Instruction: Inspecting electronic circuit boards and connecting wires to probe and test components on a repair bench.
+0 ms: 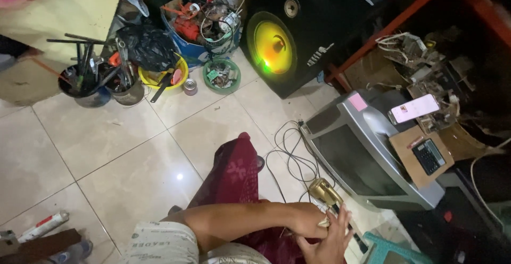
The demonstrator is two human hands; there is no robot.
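Two bare hands meet low in the frame: the left hand (307, 219) and right hand (330, 240) close together around one gold-coloured tool (326, 191) with a dark shaft, just beside one grey television (367, 157) lying on the tiled floor (106, 136). One black speaker (287, 35) stands behind.

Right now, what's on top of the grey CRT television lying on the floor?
On the grey CRT television: a pink sticky note, a lit phone, and a black calculator on brown cardboard. Anything beneath the cardboard is hidden.
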